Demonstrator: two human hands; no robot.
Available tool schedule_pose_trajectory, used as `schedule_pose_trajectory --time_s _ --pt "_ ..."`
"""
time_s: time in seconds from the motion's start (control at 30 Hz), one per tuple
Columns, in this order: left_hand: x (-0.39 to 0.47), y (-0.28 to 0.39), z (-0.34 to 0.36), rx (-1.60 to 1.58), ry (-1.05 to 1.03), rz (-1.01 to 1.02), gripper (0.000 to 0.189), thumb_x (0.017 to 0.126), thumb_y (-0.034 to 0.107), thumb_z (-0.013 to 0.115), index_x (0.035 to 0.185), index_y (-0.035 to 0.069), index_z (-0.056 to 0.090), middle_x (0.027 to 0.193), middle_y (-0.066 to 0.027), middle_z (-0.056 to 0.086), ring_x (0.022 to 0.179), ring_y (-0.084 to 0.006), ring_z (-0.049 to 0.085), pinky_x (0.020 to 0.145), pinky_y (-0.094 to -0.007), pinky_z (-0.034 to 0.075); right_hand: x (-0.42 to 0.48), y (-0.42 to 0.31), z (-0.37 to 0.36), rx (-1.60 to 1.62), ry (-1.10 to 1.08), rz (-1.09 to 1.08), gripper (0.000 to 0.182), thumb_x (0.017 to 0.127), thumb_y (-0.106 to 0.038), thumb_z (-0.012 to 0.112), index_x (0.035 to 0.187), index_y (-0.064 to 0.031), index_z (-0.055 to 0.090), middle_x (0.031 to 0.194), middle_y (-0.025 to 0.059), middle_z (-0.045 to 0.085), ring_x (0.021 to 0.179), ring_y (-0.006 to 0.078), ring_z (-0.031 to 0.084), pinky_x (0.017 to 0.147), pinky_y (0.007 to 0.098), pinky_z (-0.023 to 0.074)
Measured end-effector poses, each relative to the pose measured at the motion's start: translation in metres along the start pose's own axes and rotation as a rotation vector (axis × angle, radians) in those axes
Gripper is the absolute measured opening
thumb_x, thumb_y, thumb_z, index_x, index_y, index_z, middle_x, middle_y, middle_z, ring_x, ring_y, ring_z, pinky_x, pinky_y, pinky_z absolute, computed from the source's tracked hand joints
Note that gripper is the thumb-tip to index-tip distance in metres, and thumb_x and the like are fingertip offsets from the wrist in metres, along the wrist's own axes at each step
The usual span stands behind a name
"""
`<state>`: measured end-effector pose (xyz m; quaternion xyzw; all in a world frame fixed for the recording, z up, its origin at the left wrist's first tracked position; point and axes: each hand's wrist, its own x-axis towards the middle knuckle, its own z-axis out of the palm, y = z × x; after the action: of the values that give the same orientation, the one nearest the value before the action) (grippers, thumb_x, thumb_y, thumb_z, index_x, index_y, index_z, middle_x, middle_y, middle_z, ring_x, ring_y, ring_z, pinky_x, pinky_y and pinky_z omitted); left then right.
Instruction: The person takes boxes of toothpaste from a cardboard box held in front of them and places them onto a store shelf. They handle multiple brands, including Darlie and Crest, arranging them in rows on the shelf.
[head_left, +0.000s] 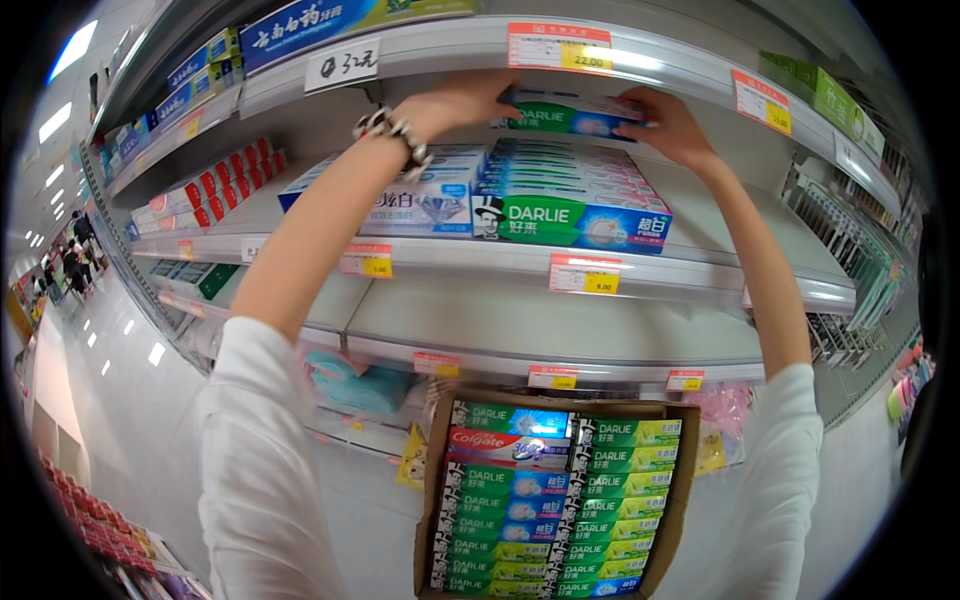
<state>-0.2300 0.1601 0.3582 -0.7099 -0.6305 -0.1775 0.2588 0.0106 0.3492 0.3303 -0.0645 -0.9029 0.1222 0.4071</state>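
At the back of the middle shelf, a green and blue Darlie toothpaste box (551, 120) is held up between my two hands. My left hand (461, 105), below a chunky bracelet, is at its left end, the fingertips partly hidden. My right hand (671, 124) pinches the right end. Whether more boxes lie behind the held one, I cannot tell. Below it, a row of Darlie toothpaste boxes (570, 221) reaches to the shelf front. Left of this row are pale whitening toothpaste boxes (424, 210), partly covered by my left forearm.
A cardboard carton (685, 495) packed with Darlie boxes and a Colgate box (510, 444) stands below, before the shelves. The upper shelf edge (435, 56) runs just above my hands. Red-ended boxes (217, 184) stand farther left. People (75, 259) are in the distant aisle.
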Motion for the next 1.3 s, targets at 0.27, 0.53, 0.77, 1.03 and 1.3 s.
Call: schedule_pose_trajectory --time_s 0.27,0.53,0.77,1.03,1.3 --pt "0.052 -0.049 0.081 0.052 -0.105 -0.016 0.04 0.07 0.024 0.078 0.102 0.003 0.063 0.097 -0.0161 0.066 0.092 -0.0281 0.063 0.078 -0.0366 0.05 0.02 0.081 0.039 -0.096 -0.112 0.026 0.039 0.075 -0.016 0.074 0.11 -0.0025 0.062 0.103 0.0137 0.064 0.093 0.0242 0.061 0.085 0.0335 0.0485" --pt "0.034 -0.031 0.063 -0.251 -0.413 -0.379 0.047 0.085 0.01 0.06 0.13 0.004 0.048 0.132 -0.0159 0.049 0.102 -0.0242 0.061 0.078 -0.031 0.057 0.018 0.084 0.045 0.136 -0.23 0.167 0.039 0.082 -0.013 0.067 0.118 -0.0044 0.058 0.111 0.0148 0.061 0.098 0.0229 0.06 0.086 0.0318 0.048" --pt "0.032 -0.025 0.059 -0.295 -0.518 -0.414 0.059 0.077 -0.004 0.035 0.135 0.004 0.043 0.136 -0.0139 0.047 0.11 -0.0227 0.057 0.082 -0.0306 0.053 0.013 0.067 0.045 0.109 -0.306 0.304 0.037 0.089 -0.023 0.058 0.12 -0.0042 0.058 0.111 0.0147 0.061 0.099 0.0217 0.059 0.089 0.0296 0.0445" --pt "0.029 -0.025 0.054 -0.334 -0.651 -0.406 0.059 0.077 0.0 0.04 0.136 0.003 0.044 0.13 -0.0126 0.052 0.109 -0.0208 0.057 0.088 -0.0309 0.048 0.012 0.07 0.049 0.082 -0.388 0.381 0.04 0.092 -0.032 0.05 0.118 -0.0034 0.059 0.108 0.01 0.063 0.095 0.0182 0.06 0.083 0.0313 0.0525" --pt "0.028 -0.034 0.059 -0.407 -0.458 -0.608 0.04 0.079 0.001 0.046 0.117 -0.003 0.057 0.103 -0.0104 0.059 0.088 -0.0133 0.059 0.074 -0.0267 0.048 0.012 0.074 0.04 -0.107 -0.247 0.523 0.044 0.09 -0.04 0.05 0.084 0.0001 0.067 0.072 0.0098 0.065 0.068 0.0185 0.064 0.061 0.0313 0.0528"
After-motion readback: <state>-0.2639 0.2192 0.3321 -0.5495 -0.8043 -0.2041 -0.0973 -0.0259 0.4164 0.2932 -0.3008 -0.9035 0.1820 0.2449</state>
